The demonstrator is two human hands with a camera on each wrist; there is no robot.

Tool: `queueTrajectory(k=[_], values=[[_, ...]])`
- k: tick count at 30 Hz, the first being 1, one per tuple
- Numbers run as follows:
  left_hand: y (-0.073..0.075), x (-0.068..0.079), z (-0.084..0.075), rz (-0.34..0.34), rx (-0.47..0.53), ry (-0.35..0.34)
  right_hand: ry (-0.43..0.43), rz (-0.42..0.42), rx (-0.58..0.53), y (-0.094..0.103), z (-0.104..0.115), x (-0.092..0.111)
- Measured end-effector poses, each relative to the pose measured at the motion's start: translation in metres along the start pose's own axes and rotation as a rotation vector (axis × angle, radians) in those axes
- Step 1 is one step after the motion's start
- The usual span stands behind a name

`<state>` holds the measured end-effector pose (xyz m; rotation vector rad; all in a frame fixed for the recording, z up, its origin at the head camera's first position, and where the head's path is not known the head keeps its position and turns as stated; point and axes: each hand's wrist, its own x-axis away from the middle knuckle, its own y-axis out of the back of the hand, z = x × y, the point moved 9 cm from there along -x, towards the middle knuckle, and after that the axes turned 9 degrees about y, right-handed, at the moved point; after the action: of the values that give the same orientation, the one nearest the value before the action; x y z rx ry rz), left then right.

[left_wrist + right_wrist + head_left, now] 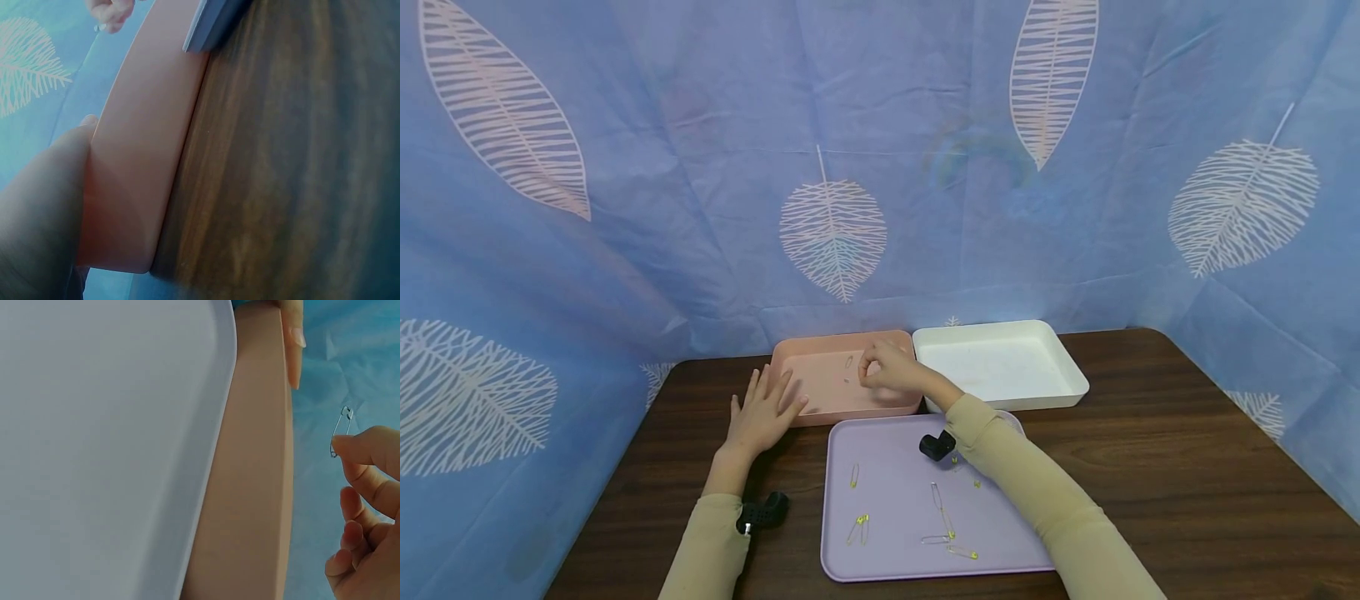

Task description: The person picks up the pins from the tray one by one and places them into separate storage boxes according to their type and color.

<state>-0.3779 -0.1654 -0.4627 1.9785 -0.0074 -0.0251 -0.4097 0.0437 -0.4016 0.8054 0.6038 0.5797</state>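
Note:
My right hand (891, 367) is over the pink tray (812, 377). In the right wrist view its thumb and index finger pinch a silver safety pin (349, 415); the other fingers are loosely bent. My left hand (760, 419) touches the left end of the pink tray, fingers spread and thumb at the near rim. A small pin (848, 362) lies inside that tray beside my right hand. On the lilac tray (895, 450), several safety pins are scattered, many with yellow heads, such as the pin (854, 476) at left. A silver pin (935, 540) lies among them.
A white tray (1000, 362) stands at the back, right of the pink one. The lilac tray is in front of both, partly under my right forearm. All stand on a dark wooden table (1150, 433), with a blue leaf-patterned cloth (925, 242) hanging behind.

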Motion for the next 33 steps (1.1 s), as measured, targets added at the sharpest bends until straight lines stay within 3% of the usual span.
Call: queueTrajectory(k=[9,15,23,33], values=[[0.001,0.001,-0.001,-0.001,-0.007,0.003,-0.040,-0.055,0.093,-0.002,-0.007,-0.014],[0.001,0.001,0.000,0.001,-0.010,0.005,-0.114,-0.072,0.110,-0.006,-0.015,-0.022],[0.000,-0.001,0.000,-0.003,-0.022,0.001,-0.212,-0.127,0.145,-0.005,-0.023,-0.026],[-0.003,-0.002,0.002,0.000,-0.019,0.005,-0.254,-0.186,0.244,-0.002,-0.026,-0.028]])
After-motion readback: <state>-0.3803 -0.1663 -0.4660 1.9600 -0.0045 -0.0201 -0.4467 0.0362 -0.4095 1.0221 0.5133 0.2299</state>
